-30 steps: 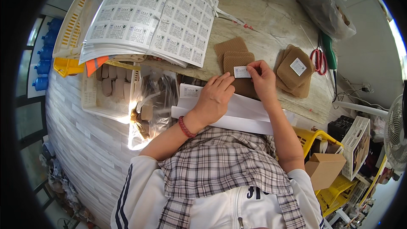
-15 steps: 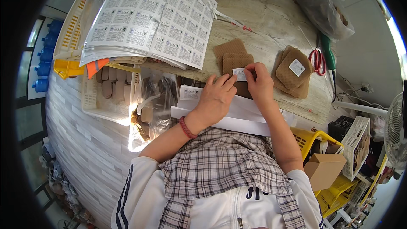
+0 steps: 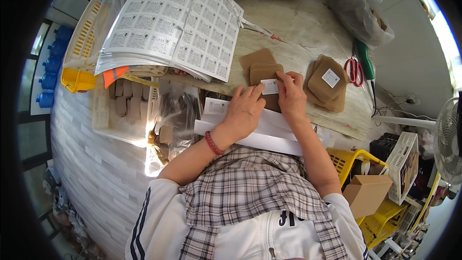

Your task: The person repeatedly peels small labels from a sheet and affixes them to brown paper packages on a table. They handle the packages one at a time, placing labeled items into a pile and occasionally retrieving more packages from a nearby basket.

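Over your plaid apron (image 3: pixel 245 183), your left hand (image 3: pixel 243 115) is palm down, fingers loosely spread, one fingertip at the left edge of a small white label (image 3: pixel 269 87). Your right hand (image 3: pixel 292 95) is half curled, fingers at the label's right end; whether they grip it you cannot tell from here. A second ago they pinched that end; now the fingers lie along it, and your hands are slightly closer together. The label sits over the nearest brown pad (image 3: pixel 272 102).

White paper (image 3: pixel 267 124) lies between your forearms. Beyond the label are more brown pads (image 3: pixel 263 71); to the right, a pad stack (image 3: pixel 316 90) topped by another label. Farther across the worn worktop (image 3: pixel 298 29) are red-handled scissors (image 3: pixel 353 71), printed label sheets (image 3: pixel 159 19) at left, and a plastic bag (image 3: pixel 361 17). Beyond stand blue bottles (image 3: pixel 46 82) at left, a fan (image 3: pixel 447 142) at right.
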Tool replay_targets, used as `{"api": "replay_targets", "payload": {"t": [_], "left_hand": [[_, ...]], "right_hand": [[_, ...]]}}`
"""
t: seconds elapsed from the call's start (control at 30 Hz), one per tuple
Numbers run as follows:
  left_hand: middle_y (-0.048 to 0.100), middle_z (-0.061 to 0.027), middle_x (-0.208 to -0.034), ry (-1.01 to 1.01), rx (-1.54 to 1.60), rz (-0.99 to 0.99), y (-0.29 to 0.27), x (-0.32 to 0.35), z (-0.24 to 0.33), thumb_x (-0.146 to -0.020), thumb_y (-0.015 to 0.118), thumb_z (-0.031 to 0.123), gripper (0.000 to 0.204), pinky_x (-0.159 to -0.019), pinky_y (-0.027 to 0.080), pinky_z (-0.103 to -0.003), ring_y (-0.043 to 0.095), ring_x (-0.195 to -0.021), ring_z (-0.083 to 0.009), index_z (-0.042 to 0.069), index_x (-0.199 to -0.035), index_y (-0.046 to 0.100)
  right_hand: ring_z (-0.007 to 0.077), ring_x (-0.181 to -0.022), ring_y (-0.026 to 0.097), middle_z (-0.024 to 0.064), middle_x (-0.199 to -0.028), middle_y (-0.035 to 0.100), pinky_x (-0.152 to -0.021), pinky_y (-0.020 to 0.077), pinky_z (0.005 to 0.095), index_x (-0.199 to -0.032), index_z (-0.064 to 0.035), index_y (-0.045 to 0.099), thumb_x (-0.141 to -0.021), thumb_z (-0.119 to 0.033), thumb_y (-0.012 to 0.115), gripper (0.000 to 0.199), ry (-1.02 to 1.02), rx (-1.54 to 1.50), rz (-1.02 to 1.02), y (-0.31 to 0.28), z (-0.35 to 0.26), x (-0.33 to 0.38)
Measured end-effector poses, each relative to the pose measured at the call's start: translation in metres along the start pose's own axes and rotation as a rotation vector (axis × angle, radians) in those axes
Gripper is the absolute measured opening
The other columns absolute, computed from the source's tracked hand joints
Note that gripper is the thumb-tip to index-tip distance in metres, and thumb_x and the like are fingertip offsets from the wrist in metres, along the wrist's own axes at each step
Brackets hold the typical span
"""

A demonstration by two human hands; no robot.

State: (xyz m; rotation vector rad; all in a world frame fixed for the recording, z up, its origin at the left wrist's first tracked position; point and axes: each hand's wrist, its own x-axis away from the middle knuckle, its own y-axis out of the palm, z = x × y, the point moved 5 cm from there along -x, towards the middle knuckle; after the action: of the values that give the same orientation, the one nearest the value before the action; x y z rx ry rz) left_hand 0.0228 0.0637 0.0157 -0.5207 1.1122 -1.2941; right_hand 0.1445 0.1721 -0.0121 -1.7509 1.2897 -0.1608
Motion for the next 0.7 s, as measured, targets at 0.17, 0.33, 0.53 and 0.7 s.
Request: {"api": "replay_targets", "payload": {"t": [0.17,0.33,0.53,0.7], "left_hand": [[0.053,-0.0257,-0.138,0.008,-0.011,0.002,0.001,-0.001,-0.001,-0.082,0.055,0.002,0.005,-0.104,0.038,-0.048,0.053,-0.114,-0.0341,-0.002,-0.081,0.058],[0.052,-0.0259,-0.138,0.025,0.001,0.019,0.001,0.001,-0.003,-0.082,0.055,0.003,0.006,-0.105,0.037,-0.048,0.052,-0.115,-0.0351,-0.002,-0.081,0.058],[0.051,-0.0265,-0.14,0.018,0.049,0.035,-0.004,0.004,-0.002,-0.084,0.053,0.004,0.008,-0.107,0.035,-0.049,0.047,-0.129,-0.0376,-0.001,-0.083,0.059],[0.051,-0.0278,-0.139,-0.002,0.071,0.018,-0.001,0.01,-0.007,-0.085,0.054,0.005,0.008,-0.108,0.035,-0.05,0.044,-0.134,-0.0396,-0.001,-0.087,0.059]], "right_hand": [[0.0294,-0.081,0.067,0.0065,-0.11,0.06,-0.066,0.0549,0.041,-0.105,-0.0099,0.068,-0.089,-0.011,0.069,0.016,0.025,-0.011,0.069,-0.002,-0.004,-0.001],[0.0267,-0.077,0.067,0.0075,-0.101,0.061,-0.067,0.0532,0.039,-0.097,-0.0074,0.069,-0.086,-0.01,0.072,0.012,0.161,-0.124,0.023,0.002,0.005,-0.006],[0.0234,-0.076,0.066,0.0087,-0.095,0.065,-0.067,0.0522,0.0357,-0.097,-0.0046,0.063,-0.087,-0.007,0.071,0.014,0.096,-0.298,0.129,-0.003,0.009,-0.001],[0.0195,-0.075,0.065,0.0108,-0.087,0.066,-0.069,0.0521,0.0311,-0.104,-0.0039,0.057,-0.092,-0.004,0.066,0.015,0.241,-0.444,0.026,-0.02,0.008,0.002]]}}
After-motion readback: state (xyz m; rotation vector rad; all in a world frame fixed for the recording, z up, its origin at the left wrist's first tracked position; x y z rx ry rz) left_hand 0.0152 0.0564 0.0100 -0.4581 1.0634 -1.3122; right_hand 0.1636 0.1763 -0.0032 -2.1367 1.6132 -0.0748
